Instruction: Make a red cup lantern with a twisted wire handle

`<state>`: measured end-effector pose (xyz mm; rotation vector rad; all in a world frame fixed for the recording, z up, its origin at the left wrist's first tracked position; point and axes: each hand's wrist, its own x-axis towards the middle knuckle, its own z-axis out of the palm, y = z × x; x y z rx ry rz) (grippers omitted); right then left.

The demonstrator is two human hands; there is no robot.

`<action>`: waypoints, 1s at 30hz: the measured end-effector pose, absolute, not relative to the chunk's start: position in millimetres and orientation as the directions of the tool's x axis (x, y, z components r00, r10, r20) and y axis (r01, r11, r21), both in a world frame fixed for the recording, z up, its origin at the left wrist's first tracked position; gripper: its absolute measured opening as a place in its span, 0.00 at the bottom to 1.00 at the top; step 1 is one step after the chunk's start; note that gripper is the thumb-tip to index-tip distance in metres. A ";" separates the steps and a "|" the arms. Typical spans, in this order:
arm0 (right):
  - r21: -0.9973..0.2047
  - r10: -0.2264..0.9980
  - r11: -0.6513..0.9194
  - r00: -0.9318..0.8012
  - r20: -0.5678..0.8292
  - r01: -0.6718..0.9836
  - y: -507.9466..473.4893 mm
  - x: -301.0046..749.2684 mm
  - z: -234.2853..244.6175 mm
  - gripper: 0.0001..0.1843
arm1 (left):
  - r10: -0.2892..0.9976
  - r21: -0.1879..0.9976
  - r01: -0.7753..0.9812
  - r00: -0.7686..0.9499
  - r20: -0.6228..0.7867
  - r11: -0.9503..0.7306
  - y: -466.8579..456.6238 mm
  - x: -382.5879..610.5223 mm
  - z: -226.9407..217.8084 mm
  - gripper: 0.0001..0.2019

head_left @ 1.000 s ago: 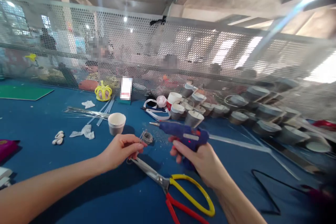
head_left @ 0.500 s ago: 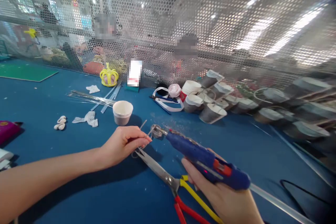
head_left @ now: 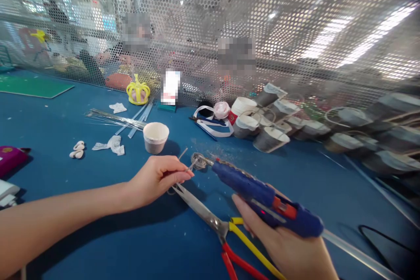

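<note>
My left hand (head_left: 164, 174) pinches a thin pale strip (head_left: 183, 153) between thumb and fingers. In my right hand (head_left: 278, 240) is a blue glue gun (head_left: 262, 197) with a red switch and a clear glue stick (head_left: 354, 251) coming out of its back end. The gun's metal nozzle reaches over a greyish clump (head_left: 198, 161) on the table, close to my left fingertips. Open scissors (head_left: 200, 208) with red and yellow handles lie below both hands. Beyond my left hand stands a small white cup (head_left: 156, 137).
Grey buckets with white lining (head_left: 271, 138) crowd the right back. A yellow crown (head_left: 138, 90), a phone on a stand (head_left: 171, 87) and wires (head_left: 114, 119) lie farther off. Perforated metal panel (head_left: 197, 17) closes the back. A black cable (head_left: 377, 236) runs at right.
The whole view has shifted slightly, so things appear a little to the right. Both hands keep their hold, and the nozzle stays close to the strip.
</note>
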<state>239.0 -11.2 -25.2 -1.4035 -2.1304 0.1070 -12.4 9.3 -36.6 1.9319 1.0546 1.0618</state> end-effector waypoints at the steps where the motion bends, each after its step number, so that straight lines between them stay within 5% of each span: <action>1: -0.351 0.859 0.447 -0.286 0.424 0.823 -10.9 241.4 -27.5 0.10 | 0.880 0.838 0.324 0.340 0.331 -0.440 9.3 -12.5 -36.7 0.12; 9: -0.102 0.777 0.523 -0.424 0.464 0.846 -13.4 229.2 -14.1 0.12 | 0.880 0.836 0.320 0.328 0.343 -0.445 9.5 -12.0 -35.2 0.11; 15: 0.082 0.581 0.607 -0.512 0.633 0.790 -12.2 228.3 -21.7 0.18 | 0.874 0.834 0.303 0.313 0.371 -0.462 9.4 -11.6 -35.2 0.10; 18: 0.001 0.579 0.624 -0.463 0.672 0.781 -11.8 230.1 -26.5 0.18 | 0.867 0.832 0.287 0.317 0.385 -0.474 9.2 -11.3 -35.5 0.09; 30: -0.476 0.843 0.508 -0.299 0.447 0.718 -16.9 204.3 3.3 0.07 | 0.866 0.830 0.292 0.324 0.382 -0.475 9.4 -11.2 -35.0 0.10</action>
